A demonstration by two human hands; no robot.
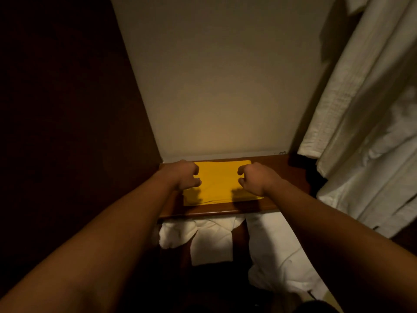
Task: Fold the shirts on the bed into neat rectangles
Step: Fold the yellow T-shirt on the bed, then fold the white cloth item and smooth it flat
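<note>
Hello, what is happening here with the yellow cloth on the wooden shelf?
A person reaches both arms forward to a yellow shirt that is already folded into a rectangle. It lies flat on a dark wooden shelf against a pale wall. The left hand and the right hand are at its two sides with curled fingers; whether they grip the fabric or only hover over it, I cannot tell. White cloth lies below the shelf.

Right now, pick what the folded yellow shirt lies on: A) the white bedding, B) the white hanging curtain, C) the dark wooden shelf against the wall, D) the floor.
C: the folded yellow shirt lies flat on the dark wooden shelf, with white bedding lower down, in front.
</note>
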